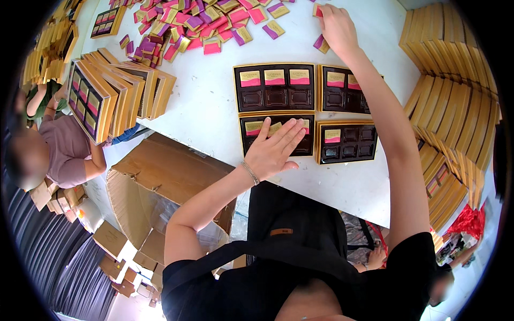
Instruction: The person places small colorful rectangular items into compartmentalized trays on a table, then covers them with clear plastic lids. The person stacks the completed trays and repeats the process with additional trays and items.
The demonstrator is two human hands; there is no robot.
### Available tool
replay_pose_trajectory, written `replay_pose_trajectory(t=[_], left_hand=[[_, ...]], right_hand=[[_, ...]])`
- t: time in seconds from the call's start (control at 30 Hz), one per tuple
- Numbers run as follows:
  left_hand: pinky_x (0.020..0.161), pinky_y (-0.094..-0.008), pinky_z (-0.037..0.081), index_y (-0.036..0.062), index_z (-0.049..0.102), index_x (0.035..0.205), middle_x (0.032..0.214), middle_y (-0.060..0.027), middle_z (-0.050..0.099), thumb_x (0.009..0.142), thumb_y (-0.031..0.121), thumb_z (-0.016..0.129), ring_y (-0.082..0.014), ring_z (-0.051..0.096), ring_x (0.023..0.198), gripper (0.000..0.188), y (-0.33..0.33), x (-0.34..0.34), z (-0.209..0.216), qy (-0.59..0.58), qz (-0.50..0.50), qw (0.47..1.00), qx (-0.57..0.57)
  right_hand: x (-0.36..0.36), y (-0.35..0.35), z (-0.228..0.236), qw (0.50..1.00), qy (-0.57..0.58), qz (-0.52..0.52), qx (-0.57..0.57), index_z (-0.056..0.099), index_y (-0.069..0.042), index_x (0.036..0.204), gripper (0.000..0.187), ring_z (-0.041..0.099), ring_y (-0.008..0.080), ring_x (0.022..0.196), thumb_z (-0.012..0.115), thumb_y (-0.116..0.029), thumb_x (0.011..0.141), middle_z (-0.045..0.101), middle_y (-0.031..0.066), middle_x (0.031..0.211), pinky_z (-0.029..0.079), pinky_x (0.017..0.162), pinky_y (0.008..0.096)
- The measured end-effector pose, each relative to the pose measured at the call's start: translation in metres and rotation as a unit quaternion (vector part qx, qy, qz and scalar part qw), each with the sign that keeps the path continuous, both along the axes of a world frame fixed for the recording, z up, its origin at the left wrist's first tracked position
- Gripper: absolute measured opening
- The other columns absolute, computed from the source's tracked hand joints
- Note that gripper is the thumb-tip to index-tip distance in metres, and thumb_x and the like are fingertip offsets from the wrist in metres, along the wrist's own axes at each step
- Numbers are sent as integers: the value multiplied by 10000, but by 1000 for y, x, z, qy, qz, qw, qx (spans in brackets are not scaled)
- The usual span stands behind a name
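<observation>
Several shallow gold-edged chocolate boxes with dark brown trays lie together on the white table. My left hand [276, 144] rests flat with its fingers stretched over the near left box [247, 143], partly hiding the wrapped pieces in its upper row. The far left box [276, 99] has three pink-and-gold pieces in its upper row and bare lower slots. In the near right box [348, 144], one piece sits at the upper left. My right forearm crosses the far right box [342, 99]. Farther off, my right hand [338, 29] pinches a pink-and-gold wrapped chocolate [317, 10] at its fingertips.
A heap of pink, purple and gold wrapped chocolates [198, 24] covers the far table. Stacked boxes stand at left [115, 93] and right [450, 112]. Below the table's left edge is an open carton [171, 166]. A person [69, 139] is at the left.
</observation>
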State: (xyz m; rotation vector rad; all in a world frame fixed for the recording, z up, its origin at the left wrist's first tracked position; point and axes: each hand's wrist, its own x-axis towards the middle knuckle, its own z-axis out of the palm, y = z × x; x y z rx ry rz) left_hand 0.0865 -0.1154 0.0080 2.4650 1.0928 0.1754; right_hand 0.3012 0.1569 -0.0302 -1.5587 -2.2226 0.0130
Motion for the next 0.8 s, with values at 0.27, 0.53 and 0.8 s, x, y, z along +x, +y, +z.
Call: replay_pose_trajectory(t=[0.27, 0.53, 0.8], left_hand=[[928, -428, 486, 76, 599, 1208, 1200, -65, 629, 775, 112, 691, -289, 601, 1071, 444, 200, -33, 14, -52, 181, 961, 203], [839, -378, 528, 129, 617, 1212, 1123, -63, 628, 845, 139, 650, -285, 608, 1004, 368, 280, -42, -37, 160, 51, 934, 316], [651, -252, 509, 34, 709, 1033, 886, -42, 718, 875, 128, 703, -90, 657, 760, 184, 200, 29, 19, -427, 276, 834, -216]], right_hand=[[31, 11, -11, 996, 23, 24, 84, 666, -64, 1000, 181, 630, 234, 736, 584, -217, 952, 666, 98, 821, 508, 660, 368], [60, 30, -11, 982, 117, -2, -146, 669, -42, 832, 147, 634, 406, 745, 582, -160, 847, 659, 211, 793, 490, 714, 460], [94, -63, 113, 965, 106, 37, -235, 672, -18, 867, 144, 644, 353, 819, 553, -98, 871, 664, 197, 833, 493, 752, 425]])
